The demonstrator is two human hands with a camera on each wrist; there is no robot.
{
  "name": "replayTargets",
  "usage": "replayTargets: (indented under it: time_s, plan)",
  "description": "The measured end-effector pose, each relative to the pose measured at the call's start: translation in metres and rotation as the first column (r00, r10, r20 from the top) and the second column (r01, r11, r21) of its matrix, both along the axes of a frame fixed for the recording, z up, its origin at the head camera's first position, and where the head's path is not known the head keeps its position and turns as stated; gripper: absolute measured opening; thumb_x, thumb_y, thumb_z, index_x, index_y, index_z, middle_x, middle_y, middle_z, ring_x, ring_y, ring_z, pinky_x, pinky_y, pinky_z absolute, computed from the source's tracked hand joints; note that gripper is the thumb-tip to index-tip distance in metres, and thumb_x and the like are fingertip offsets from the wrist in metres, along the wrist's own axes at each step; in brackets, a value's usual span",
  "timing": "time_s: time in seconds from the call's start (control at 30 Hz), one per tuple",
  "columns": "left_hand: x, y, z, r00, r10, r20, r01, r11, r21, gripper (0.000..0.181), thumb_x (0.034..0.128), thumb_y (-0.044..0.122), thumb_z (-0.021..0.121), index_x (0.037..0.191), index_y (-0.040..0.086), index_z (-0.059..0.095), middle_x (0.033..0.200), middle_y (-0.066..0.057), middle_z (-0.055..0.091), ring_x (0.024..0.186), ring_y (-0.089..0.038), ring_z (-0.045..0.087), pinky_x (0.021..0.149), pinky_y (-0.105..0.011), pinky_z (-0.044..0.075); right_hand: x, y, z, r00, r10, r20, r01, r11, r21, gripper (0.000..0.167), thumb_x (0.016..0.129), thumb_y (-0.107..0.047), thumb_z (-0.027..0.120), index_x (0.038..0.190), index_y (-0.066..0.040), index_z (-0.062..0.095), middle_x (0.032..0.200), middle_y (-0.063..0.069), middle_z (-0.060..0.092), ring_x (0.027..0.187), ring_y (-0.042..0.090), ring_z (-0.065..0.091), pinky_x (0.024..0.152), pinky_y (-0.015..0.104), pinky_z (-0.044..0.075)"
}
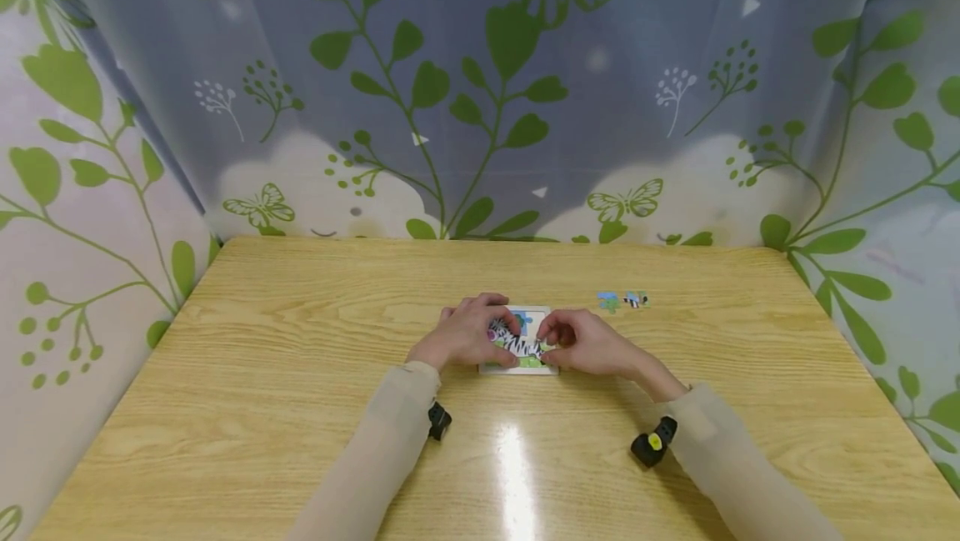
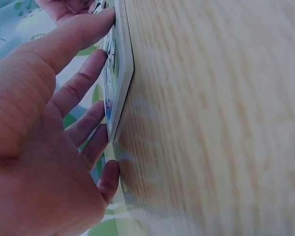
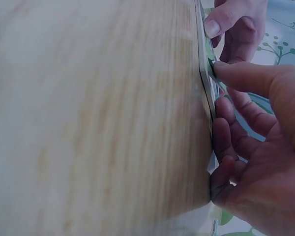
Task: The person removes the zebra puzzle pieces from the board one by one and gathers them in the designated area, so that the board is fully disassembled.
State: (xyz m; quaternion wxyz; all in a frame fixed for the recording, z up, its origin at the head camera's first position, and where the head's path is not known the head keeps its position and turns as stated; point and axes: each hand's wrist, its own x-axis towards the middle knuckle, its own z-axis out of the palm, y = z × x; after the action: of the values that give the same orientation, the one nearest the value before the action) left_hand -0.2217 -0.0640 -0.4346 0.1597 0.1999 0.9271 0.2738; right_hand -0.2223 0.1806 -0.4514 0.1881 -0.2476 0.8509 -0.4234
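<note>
A jigsaw puzzle in a white-rimmed tray [image 1: 517, 371] lies on the table, showing a zebra, green ground and some blue sky. My left hand [image 1: 467, 334] rests over its left side, thumb on the near part and fingers reaching across the top; in the left wrist view the fingers [image 2: 81, 86] are fairly straight against the tray. At the right side, my right hand [image 1: 592, 345] pinches a puzzle piece [image 3: 211, 66] with green on it between thumb and index finger, at the tray. Its other fingers are curled by the tray's edge. The fingers partly hide the picture.
Two loose puzzle pieces lie on the table to the back right: one blue and green [image 1: 608, 301], the other patterned in black and white [image 1: 636, 299]. A leaf-printed curtain [image 1: 465, 107] borders the wooden table [image 1: 337, 291] at the back and sides.
</note>
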Motion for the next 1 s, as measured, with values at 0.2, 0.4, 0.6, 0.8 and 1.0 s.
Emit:
replayTargets:
  time_s: [0.2, 0.4, 0.6, 0.8, 1.0]
  plan:
    - [0.000, -0.001, 0.000, 1.000, 0.003, -0.001, -0.003, 1.000, -0.004, 0.032, 0.0828, 0.039, 0.084, 0.109, 0.030, 0.070, 0.164, 0.003, 0.037, 0.149, -0.031, 0.034, 0.116, -0.059, 0.023, 0.001, 0.001, 0.002, 0.999, 0.016, 0.032, -0.014, 0.998, -0.068, 0.022, 0.091, -0.008, 0.073, 0.110, -0.001, 0.063, 0.095, 0.012, 0.063, 0.081, 0.019, 0.056, 0.069, 0.024, 0.050]
    - [0.001, -0.001, 0.000, 1.000, 0.002, -0.001, -0.002, 1.000, -0.005, 0.031, 0.0829, 0.040, 0.084, 0.109, 0.031, 0.069, 0.164, 0.003, 0.036, 0.149, -0.031, 0.034, 0.116, -0.059, 0.023, 0.001, 0.003, 0.001, 0.998, 0.016, 0.056, -0.011, 0.996, -0.092, 0.020, 0.093, -0.005, 0.071, 0.112, -0.004, 0.063, 0.092, 0.011, 0.066, 0.077, 0.016, 0.059, 0.065, 0.026, 0.051]
    - [0.000, -0.002, 0.001, 1.000, 0.002, 0.000, -0.002, 1.000, -0.003, 0.031, 0.0832, 0.040, 0.084, 0.109, 0.031, 0.069, 0.164, 0.003, 0.036, 0.150, -0.031, 0.033, 0.116, -0.059, 0.023, 0.002, 0.003, 0.000, 0.998, 0.010, 0.055, -0.004, 0.994, -0.112, 0.019, 0.094, -0.003, 0.068, 0.112, -0.002, 0.063, 0.091, 0.016, 0.069, 0.072, 0.014, 0.059, 0.063, 0.026, 0.049]
    - [0.000, -0.001, 0.000, 1.000, 0.001, 0.002, -0.001, 1.000, -0.007, 0.031, 0.0830, 0.040, 0.084, 0.108, 0.031, 0.069, 0.164, 0.003, 0.036, 0.150, -0.032, 0.033, 0.116, -0.059, 0.023, 0.002, 0.005, -0.001, 0.996, -0.062, 0.068, 0.069, 0.992, -0.102, 0.017, 0.096, -0.008, 0.069, 0.112, -0.003, 0.065, 0.096, 0.015, 0.071, 0.080, 0.014, 0.060, 0.066, 0.025, 0.045]
    - [-0.001, 0.000, -0.002, 1.000, -0.002, 0.000, 0.002, 1.000, -0.004, 0.031, 0.0827, 0.041, 0.084, 0.108, 0.032, 0.069, 0.164, 0.003, 0.036, 0.150, -0.032, 0.033, 0.115, -0.058, 0.024, 0.002, 0.013, 0.000, 0.989, -0.109, 0.100, 0.119, 0.987, -0.104, 0.018, 0.096, -0.011, 0.069, 0.113, -0.006, 0.065, 0.099, 0.014, 0.070, 0.086, 0.017, 0.063, 0.069, 0.026, 0.047]
